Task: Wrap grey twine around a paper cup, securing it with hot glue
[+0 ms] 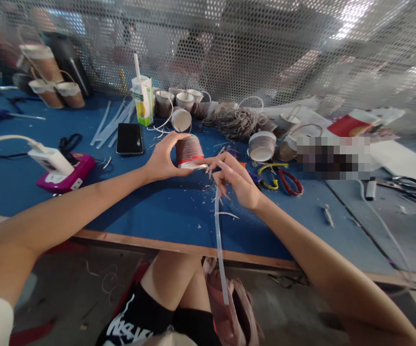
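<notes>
My left hand [164,156] is wrapped round a small cup wound with brown cord [189,149], which has a red and white band at its lower end. The cup is tilted above the blue table. Close to its lower right side, my right hand [234,178] has its fingers bent and pressed together. A translucent stick [219,240] hangs down from those fingers past the table edge. The right fingertips are near the cup's banded end; whether they touch it is hard to tell.
Behind stand a drink carton [143,101], small cups [181,119] and a heap of cord [238,123]. A phone [130,139] and pink power socket [67,173] lie left. Red-and-yellow-handled pliers [290,183] and scissors [409,183] are right. Wire mesh rises behind.
</notes>
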`<action>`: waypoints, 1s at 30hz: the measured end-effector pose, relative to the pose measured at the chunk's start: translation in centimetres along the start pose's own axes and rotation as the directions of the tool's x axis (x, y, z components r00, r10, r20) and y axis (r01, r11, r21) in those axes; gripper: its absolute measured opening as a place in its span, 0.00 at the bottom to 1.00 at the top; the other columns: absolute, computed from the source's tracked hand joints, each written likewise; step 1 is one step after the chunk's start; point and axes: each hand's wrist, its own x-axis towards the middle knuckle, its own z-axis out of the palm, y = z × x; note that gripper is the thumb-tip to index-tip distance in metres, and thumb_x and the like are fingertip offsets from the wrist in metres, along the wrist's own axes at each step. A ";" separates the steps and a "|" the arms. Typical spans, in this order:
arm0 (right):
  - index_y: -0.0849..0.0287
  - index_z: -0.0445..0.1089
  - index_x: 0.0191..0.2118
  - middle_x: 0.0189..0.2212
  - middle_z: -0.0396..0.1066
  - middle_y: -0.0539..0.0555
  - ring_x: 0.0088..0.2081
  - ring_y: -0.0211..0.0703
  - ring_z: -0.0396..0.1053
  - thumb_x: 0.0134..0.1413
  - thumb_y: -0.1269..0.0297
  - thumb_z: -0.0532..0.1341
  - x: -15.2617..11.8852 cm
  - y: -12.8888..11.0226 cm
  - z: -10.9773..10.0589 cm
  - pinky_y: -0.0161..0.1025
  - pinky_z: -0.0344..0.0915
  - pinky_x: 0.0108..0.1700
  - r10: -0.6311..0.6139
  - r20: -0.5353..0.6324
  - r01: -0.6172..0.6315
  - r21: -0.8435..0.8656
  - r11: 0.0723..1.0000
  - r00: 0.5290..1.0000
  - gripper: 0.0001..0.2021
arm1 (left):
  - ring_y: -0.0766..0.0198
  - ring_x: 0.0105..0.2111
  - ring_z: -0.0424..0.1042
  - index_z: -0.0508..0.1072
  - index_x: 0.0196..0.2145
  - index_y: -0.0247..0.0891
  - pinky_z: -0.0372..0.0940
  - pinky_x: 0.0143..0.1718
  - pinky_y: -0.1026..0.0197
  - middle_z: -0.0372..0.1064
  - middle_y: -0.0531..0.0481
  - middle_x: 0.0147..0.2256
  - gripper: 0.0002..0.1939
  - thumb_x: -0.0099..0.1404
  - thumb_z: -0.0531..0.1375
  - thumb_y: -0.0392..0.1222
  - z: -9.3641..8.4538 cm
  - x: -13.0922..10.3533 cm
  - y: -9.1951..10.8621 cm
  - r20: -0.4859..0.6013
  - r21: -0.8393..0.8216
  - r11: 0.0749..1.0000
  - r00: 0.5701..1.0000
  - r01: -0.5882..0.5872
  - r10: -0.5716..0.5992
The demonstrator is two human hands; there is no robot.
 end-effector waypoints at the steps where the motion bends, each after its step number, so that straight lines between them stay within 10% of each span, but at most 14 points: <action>1: 0.56 0.59 0.35 0.46 0.73 0.55 0.15 0.24 0.52 0.62 0.47 0.53 0.1 0.1 -0.1 0.31 0.60 0.16 0.010 -0.022 -0.010 0.004 1.000 1.000 0.16 | 0.55 0.45 0.73 0.66 0.51 0.36 0.69 0.47 0.53 0.72 0.42 0.45 0.36 0.50 0.67 0.59 0.0 0.0 0.0 -0.009 -0.001 1.000 1.000 -0.013 0.013; 9: 0.55 0.58 0.29 0.38 0.77 0.53 0.10 0.25 0.46 0.57 0.43 0.55 1.2 0.9 -2.0 0.33 0.53 0.08 0.101 -0.287 -0.052 0.175 0.983 0.953 0.19 | 0.54 0.45 0.72 0.64 0.53 0.39 0.69 0.46 0.52 0.71 0.44 0.46 0.37 0.49 0.68 0.58 -0.3 0.0 0.1 -0.032 -0.011 0.999 0.998 -0.050 0.049; 14: 0.55 0.58 0.29 0.28 0.74 0.48 0.09 0.27 0.46 0.57 0.49 0.57 0.8 1.2 -2.0 0.32 0.49 0.09 -0.160 -0.532 0.177 -0.019 0.984 0.832 0.15 | 0.55 0.44 0.73 0.65 0.52 0.38 0.69 0.45 0.53 0.71 0.44 0.43 0.37 0.49 0.68 0.58 -0.1 0.0 0.0 -0.059 0.039 0.998 0.997 -0.055 0.057; 21: 0.57 0.61 0.39 0.34 0.73 0.52 0.18 0.30 0.54 0.65 0.52 0.50 -0.3 0.7 -0.3 0.36 0.55 0.23 -0.265 0.146 0.303 -0.458 0.836 0.953 0.13 | 0.56 0.43 0.74 0.65 0.51 0.37 0.69 0.45 0.53 0.72 0.44 0.42 0.37 0.52 0.66 0.63 0.3 0.0 0.5 -0.077 0.063 0.995 0.994 -0.072 0.077; 30: 0.57 0.63 0.38 0.42 0.73 0.53 0.17 0.26 0.52 0.65 0.51 0.51 -0.2 0.7 -0.8 0.31 0.59 0.17 -0.191 -0.133 0.148 -0.279 0.949 0.972 0.14 | 0.55 0.45 0.74 0.64 0.52 0.38 0.70 0.47 0.52 0.72 0.43 0.45 0.37 0.52 0.67 0.61 -0.1 0.0 0.7 -0.115 0.063 0.996 0.991 -0.065 0.072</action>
